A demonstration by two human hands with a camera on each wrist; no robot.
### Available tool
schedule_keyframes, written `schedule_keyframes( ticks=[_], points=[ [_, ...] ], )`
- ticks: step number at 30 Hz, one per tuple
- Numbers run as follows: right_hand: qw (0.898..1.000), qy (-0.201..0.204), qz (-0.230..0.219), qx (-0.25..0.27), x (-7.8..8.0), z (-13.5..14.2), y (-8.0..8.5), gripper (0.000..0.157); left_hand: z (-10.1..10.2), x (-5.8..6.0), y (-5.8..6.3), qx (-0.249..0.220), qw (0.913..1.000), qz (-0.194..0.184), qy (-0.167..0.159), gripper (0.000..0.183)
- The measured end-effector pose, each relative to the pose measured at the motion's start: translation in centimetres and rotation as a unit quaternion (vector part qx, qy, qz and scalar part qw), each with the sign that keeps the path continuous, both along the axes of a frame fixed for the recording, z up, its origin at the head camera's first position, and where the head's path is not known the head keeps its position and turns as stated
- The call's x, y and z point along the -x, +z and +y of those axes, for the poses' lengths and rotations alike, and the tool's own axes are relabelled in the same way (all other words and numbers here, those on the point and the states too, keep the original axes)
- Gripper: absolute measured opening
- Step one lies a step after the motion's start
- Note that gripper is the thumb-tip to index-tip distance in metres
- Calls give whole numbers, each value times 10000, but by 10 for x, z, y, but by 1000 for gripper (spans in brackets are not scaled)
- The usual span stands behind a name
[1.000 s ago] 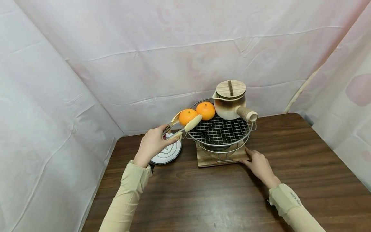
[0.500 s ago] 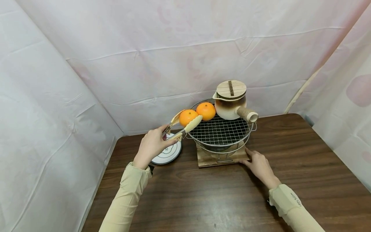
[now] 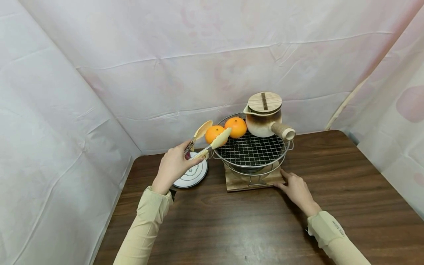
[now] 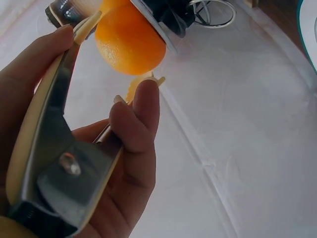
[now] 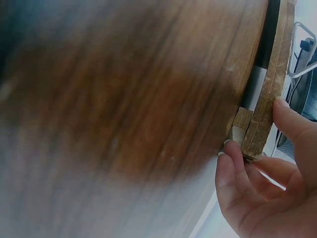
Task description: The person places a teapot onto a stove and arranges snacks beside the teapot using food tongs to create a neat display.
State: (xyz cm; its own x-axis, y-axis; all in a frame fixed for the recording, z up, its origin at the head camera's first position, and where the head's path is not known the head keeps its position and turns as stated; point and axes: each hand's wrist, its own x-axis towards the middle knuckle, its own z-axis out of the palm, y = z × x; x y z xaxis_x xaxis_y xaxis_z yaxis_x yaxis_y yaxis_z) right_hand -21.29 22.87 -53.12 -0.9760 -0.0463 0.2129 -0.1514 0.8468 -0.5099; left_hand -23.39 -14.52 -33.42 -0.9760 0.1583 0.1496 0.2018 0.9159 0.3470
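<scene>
My left hand (image 3: 173, 163) grips a pair of kitchen tongs (image 4: 34, 119) with metal arms and cream tips. The spread tips (image 3: 221, 138) stand either side of an orange (image 3: 213, 132) at the left edge of the round wire grill rack (image 3: 253, 151). In the left wrist view, a gap shows between that orange (image 4: 130, 42) and the lower tip. A second orange (image 3: 236, 127) sits beside it on the rack. At the front right corner of the wooden base board (image 3: 236, 182), my right hand (image 3: 297, 189) pinches the board's edge, thumb on top and fingertips low against it.
A lidded teapot (image 3: 263, 123) with a side handle stands at the rack's back right. To the left, a white plate (image 3: 192, 178) with a dark rim lies partly under my left hand. White sheeting (image 3: 185, 84) hangs close behind the brown wooden table (image 3: 212, 228).
The tips of the tongs have spread apart, leaving the left orange resting on the rack. My right hand has stayed in place on the board.
</scene>
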Motion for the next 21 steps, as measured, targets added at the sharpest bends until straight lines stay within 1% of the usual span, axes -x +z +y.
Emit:
schedule_keyframes(
  ticks=[5,9,16,21],
  points=[
    [10000,-8,22,-27,0,0,0,67,-2,0,0,-160,9996,228,-41,68],
    [10000,-10,49,-31,1,0,0,67,-2,1,0,-303,9989,360,0,62],
    [9999,13,152,-13,0,0,-1,64,-5,0,0,-446,9969,634,148,73],
    [9998,20,178,11,0,-1,0,64,-9,-1,0,-481,9958,730,261,74]
  ],
)
